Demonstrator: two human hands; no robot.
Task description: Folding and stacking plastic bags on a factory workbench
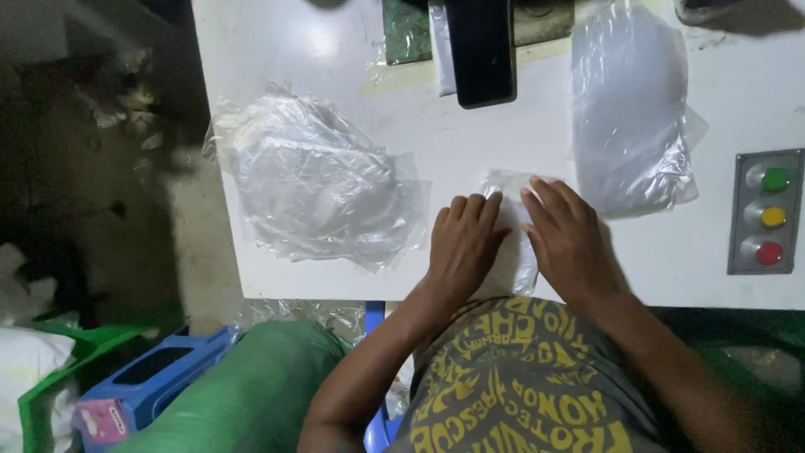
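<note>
On white table [335, 50], hands [463, 243] (apparently flat) press bag [509, 189].

Both bare forearms reach forward from the body onto the desk [335, 126], coming in over its near edge and angling toward each other. The left hand [463, 243] lies palm down near that edge, fingers straight, held together and pointing away from the body, thumb tucked beside the palm. The right hand [566, 239] lies just beside it, also palm down, fingers stretched and slightly spread, tilting toward the left hand. The fingertips of the two hands nearly meet. Both wrists are straight, neither hand curled into a grip.
</note>
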